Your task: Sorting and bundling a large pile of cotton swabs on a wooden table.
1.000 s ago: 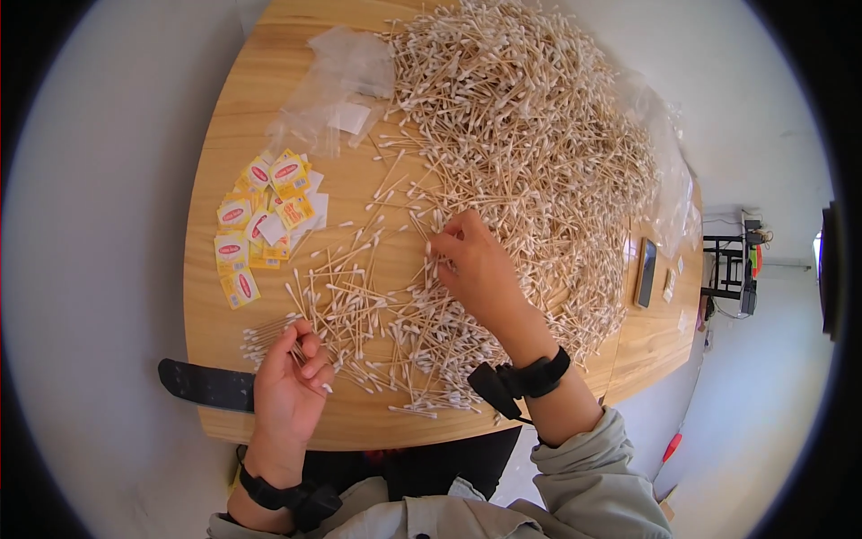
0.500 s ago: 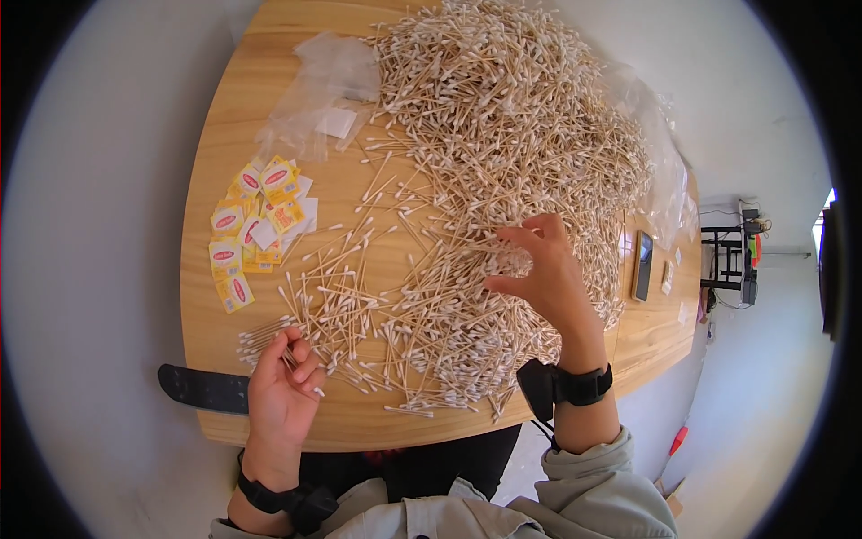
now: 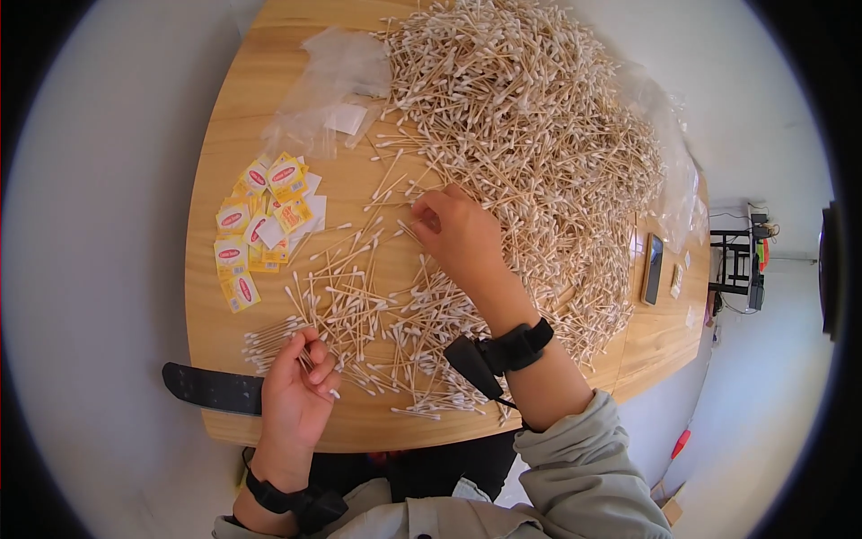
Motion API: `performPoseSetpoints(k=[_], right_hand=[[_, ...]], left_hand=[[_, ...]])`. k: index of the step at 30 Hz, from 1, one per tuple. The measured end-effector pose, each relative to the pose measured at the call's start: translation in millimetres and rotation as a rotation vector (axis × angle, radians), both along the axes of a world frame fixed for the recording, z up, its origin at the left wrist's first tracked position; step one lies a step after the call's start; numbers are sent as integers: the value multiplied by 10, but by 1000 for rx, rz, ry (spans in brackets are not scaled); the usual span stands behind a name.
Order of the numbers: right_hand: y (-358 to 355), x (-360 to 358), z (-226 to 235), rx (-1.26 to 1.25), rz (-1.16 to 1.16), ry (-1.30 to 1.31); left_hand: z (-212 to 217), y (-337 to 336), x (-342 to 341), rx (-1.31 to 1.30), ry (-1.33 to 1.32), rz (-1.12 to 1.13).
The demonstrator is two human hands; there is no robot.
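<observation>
A bundle of wooden-stick cotton swabs (image 3: 268, 341) is gripped in my left hand (image 3: 297, 377), white tips fanning out leftward past the fingers. The hand rests low at the near left of the table, palm up. My right hand (image 3: 462, 235) reaches over the left edge of a big heap of cotton swabs (image 3: 521, 99). Its thumb and forefinger curl together there; whatever is between the fingertips is hidden or too small to make out. Loose swabs (image 3: 346, 301) lie scattered between the two hands.
Yellow and white printed cards (image 3: 260, 225) lie at the left of the wooden table (image 3: 215, 332). Clear plastic bags (image 3: 328, 85) flank the heap. A phone (image 3: 653, 269) is on the right. A dark curved strip (image 3: 211, 389) sticks out past the near left edge.
My right hand has moved left and away from me across the swabs, and its spread fingers have drawn together. My left hand keeps its bundle in nearly the same place.
</observation>
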State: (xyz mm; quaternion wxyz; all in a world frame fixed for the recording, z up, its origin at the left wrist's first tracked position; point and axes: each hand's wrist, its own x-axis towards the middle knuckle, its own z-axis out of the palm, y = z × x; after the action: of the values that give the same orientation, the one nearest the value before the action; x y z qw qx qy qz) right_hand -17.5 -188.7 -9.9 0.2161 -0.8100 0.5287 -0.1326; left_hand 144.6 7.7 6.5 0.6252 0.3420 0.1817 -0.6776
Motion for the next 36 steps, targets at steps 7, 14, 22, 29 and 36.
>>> performPoseSetpoints(k=[7,14,22,29,36], right_hand=[[-47,-19,-36,-14,0,27],[232,-8,423,310,-54,-374],[1262,35,644,280,215,-415],[1237,-133,230,128,19,-54],[783,-292,269,-215,-124,-54]], left_hand=[[23,5,-2,-16,-13,0],[45,-3,-61,-23,-4,-23],[144,-42,-365,138,-19,-32],[7,287,-86,24,82,-59],[99,633,128,27,-76,-172]])
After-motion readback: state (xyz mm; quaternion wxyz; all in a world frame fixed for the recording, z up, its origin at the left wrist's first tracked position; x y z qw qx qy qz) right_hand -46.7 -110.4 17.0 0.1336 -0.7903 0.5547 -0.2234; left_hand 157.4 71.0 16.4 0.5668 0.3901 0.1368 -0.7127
